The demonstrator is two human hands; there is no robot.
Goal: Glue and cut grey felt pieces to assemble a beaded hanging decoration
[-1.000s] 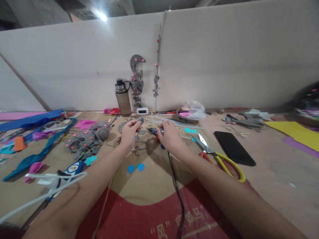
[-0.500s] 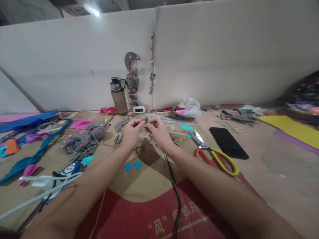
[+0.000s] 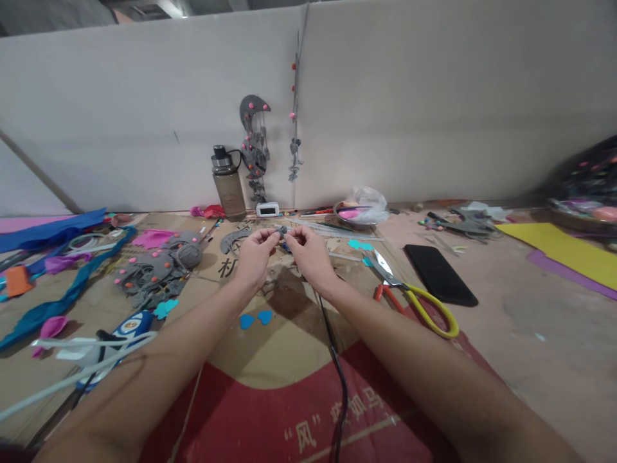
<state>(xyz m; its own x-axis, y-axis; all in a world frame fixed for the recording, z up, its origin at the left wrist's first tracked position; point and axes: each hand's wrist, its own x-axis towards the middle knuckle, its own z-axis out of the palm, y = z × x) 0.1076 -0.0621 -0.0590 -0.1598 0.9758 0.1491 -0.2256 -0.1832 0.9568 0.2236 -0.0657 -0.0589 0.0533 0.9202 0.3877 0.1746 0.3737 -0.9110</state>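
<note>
Fingers (image 3: 263,236) of left hand (image 3: 254,258) and right hand (image 3: 311,257) pinch gray bit (image 3: 281,229); eleven-o'clock moon string (image 3: 252,153) looks done, seven-o'clock hearts (image 3: 265,317) lie loose.

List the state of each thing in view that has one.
Left hand: pinching a small grey piece
Right hand: pinching the same piece
Bottle: upright, lid on
Phone: lying flat, face dark
Scissors: lying down
Moon ornament: strands hanging
Blue hearts: flat, apart
Bowl: holding a plastic bag
</note>
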